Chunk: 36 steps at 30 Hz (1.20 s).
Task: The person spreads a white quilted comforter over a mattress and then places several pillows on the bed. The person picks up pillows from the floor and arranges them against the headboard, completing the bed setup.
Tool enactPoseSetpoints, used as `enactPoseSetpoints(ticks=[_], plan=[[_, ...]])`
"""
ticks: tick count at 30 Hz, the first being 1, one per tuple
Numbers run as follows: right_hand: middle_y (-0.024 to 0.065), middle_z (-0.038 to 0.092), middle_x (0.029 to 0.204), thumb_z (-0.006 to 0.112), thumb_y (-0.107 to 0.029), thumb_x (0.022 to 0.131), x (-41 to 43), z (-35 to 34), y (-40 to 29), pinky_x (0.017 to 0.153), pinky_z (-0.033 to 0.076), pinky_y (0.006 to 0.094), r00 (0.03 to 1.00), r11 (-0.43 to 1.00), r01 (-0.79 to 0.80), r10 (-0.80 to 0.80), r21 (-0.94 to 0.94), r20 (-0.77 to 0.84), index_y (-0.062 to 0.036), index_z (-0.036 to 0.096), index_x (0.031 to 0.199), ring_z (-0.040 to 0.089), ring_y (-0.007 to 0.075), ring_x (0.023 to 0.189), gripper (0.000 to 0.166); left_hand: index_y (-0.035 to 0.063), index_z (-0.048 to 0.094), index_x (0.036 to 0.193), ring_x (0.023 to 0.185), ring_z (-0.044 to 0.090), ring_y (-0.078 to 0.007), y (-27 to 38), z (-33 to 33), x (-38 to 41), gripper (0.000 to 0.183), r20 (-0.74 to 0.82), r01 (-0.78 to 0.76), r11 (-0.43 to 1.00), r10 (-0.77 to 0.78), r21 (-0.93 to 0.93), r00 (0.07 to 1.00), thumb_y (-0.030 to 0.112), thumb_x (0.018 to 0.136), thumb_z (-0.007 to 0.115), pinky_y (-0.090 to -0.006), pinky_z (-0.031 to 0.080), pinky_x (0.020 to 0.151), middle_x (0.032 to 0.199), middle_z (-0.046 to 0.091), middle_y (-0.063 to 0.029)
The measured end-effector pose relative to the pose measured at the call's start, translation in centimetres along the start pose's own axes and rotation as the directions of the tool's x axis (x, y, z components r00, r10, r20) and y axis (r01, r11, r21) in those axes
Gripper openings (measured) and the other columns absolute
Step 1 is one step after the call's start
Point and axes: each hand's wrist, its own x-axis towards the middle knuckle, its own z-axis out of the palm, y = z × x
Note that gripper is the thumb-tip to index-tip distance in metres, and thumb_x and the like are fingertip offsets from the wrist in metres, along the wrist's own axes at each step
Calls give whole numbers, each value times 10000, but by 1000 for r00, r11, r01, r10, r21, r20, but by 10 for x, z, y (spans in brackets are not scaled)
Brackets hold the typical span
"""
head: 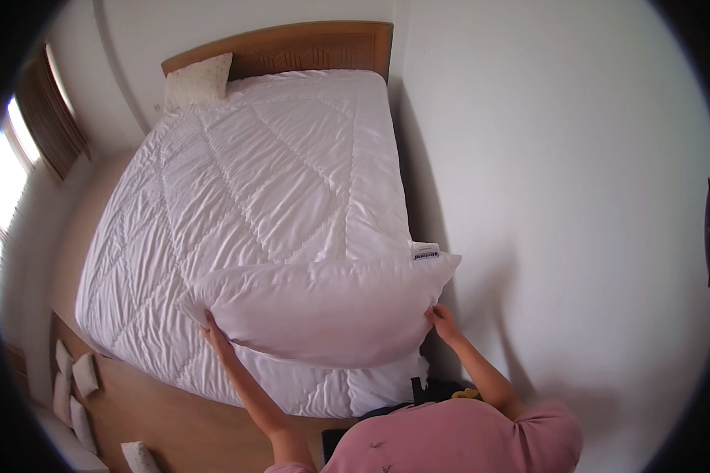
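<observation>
A plain white pillow [331, 310] is held up lengthwise over the near part of the bed, between my two hands. My left hand [214, 334] grips its left end, thumb on the near face. On the right end, my right hand [442, 319] pinches the edge. A fabric label [425, 252] bearing writing sticks up from the pillow's top right corner. Beneath and beyond it, a white quilted comforter [260, 177] is spread over the bed, its surface wrinkled between stitched lines. The pillow hides part of the comforter.
A patterned pillow [198, 81] leans against the wooden headboard [319, 50] at the far left. The white wall [556, 177] runs close along the bed's right side. Several small cushions [84, 375] lie at the lower left, near another cushion [139, 457] on the wooden floor [154, 408].
</observation>
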Motion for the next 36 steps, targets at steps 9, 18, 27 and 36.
enactPoseSetpoints(ticks=[9, 18, 27, 36], plan=[[73, 330, 1169, 743, -257, 505, 59, 6, -94, 876, 321, 321, 912, 893, 373, -403, 253, 75, -104, 122, 1231, 334, 202, 1076, 967, -19, 333, 1155, 974, 429, -200, 12, 5, 0, 599, -75, 7, 990, 4, 140, 997, 388, 753, 510, -290, 335, 821, 1095, 428, -132], [83, 478, 1021, 694, -134, 570, 172, 21, -72, 795, 381, 293, 956, 998, 59, -61, 14, 286, -4, 362, 1101, 456, 183, 944, 640, -32, 268, 1189, 1045, 377, -249, 16, -27, -44, 684, -392, 91, 962, 18, 258, 920, 464, 756, 450, -320, 310, 868, 1168, 357, -169], [86, 468, 1036, 620, -88, 604, 200, -9, -46, 815, 365, 297, 931, 976, -166, 108, 143, 348, 4, 358, 1113, 449, 192, 954, 580, -59, 151, 1223, 1086, 330, -246, 29, 27, -72, 750, -412, 82, 940, 66, 331, 909, 433, 759, 476, -296, 262, 892, 1215, 285, -199], [62, 480, 1018, 650, -93, 594, 195, -4, -68, 824, 348, 286, 877, 1000, -21, 28, -20, 480, -2, 389, 1095, 445, 169, 951, 572, -72, 165, 1216, 1114, 301, -245, 19, 19, -75, 740, -427, 54, 960, 72, 276, 901, 425, 762, 472, -295, 235, 914, 1231, 261, -200]])
